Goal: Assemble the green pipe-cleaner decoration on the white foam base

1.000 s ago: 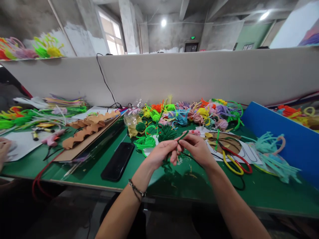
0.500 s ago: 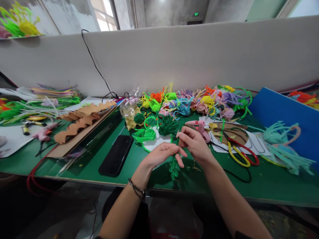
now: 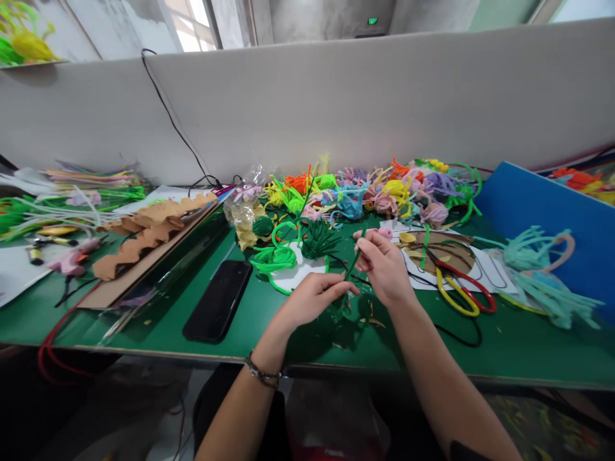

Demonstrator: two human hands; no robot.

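Two hands point(image 3: 312, 299) point(image 3: 384, 269) grip stem point(image 3: 353, 262) between phone point(image 3: 218, 299), scissors point(image 3: 461, 291).

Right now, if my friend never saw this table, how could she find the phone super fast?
Start at the long green table and look along its near edge, left of the left hand holding a green pipe cleaner. The phone lies there, beside the board of brown wavy cut-outs. It is the only flat, shiny black rectangle among fuzzy, colourful pieces.

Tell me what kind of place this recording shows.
Probably a craft workshop: heaps of coloured pipe-cleaner flowers on a green table, scissors nearby, left hand and right hand holding a green pipe cleaner.
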